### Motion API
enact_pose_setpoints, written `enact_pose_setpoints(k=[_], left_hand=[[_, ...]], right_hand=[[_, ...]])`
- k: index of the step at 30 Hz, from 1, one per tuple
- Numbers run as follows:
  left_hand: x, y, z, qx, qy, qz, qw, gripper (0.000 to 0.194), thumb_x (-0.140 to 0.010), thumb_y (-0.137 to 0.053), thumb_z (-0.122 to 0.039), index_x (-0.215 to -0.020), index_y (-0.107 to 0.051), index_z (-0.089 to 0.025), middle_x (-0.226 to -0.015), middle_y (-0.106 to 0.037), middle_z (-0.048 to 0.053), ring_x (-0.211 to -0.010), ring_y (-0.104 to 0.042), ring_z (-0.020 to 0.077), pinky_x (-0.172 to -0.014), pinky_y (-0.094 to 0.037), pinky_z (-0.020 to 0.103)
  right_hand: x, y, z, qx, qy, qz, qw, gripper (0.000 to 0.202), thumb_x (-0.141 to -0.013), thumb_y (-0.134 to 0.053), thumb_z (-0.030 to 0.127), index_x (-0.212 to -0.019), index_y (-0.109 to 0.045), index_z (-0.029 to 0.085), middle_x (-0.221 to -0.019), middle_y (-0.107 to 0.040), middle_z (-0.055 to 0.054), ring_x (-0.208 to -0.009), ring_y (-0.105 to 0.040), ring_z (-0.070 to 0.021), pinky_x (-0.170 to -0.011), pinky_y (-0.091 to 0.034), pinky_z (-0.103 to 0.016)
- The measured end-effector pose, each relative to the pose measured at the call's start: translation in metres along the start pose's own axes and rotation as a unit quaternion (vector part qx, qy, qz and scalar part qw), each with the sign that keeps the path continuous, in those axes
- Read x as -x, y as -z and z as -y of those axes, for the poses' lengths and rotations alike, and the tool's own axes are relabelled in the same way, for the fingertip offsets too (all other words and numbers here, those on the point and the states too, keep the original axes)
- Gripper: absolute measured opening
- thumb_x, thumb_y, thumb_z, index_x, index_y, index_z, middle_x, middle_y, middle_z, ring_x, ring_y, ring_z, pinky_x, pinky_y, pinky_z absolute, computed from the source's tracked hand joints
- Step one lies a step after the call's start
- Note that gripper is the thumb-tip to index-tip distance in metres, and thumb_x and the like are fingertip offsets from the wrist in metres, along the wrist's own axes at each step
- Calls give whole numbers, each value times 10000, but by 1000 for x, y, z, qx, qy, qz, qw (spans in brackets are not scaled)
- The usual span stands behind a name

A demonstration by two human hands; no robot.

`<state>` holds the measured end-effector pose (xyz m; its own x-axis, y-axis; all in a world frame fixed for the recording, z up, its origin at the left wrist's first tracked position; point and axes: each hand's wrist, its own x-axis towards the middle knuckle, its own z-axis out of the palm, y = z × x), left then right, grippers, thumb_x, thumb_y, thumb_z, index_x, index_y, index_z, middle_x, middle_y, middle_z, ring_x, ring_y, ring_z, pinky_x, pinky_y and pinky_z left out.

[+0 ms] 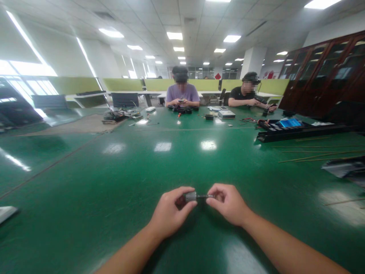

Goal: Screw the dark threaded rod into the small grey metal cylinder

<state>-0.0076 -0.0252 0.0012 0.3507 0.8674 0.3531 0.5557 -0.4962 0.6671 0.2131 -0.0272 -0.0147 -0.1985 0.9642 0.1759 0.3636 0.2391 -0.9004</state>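
Low in the middle of the view, my left hand [172, 211] grips a small silver-grey cylinder [191, 196] between thumb and fingers. A thin dark shaft [202, 196] reaches from the cylinder's right side toward my right hand [228, 203]. The thumb and index finger of my right hand pinch the far end of that shaft. Both hands are just above the glossy green table [176, 163]. The part of the cylinder inside my left palm is hidden.
Across the table sit a person in purple [182, 93] and a person in black [241, 95]. A black tray [299, 131] and thin rods [313, 155] lie at right. Electronic parts [116, 115] are at the far left, a white object [7, 213] at the left edge.
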Motion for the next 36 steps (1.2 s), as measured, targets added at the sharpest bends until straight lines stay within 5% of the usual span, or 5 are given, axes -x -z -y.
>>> enact_pose_setpoints(k=[36], left_hand=[[-2, 2, 0, -3, 19, -23, 1000, 283, -826, -675, -331, -1084, -709, -219, -897, -733, 45, -712, -656, 176, -678, -523, 272]], right_hand=[[-2, 0, -4, -41, 3, -1, 999, 113, -817, -637, 271, -798, -640, 160, -614, -523, 37, -538, -428, -106, -525, -316, -226]])
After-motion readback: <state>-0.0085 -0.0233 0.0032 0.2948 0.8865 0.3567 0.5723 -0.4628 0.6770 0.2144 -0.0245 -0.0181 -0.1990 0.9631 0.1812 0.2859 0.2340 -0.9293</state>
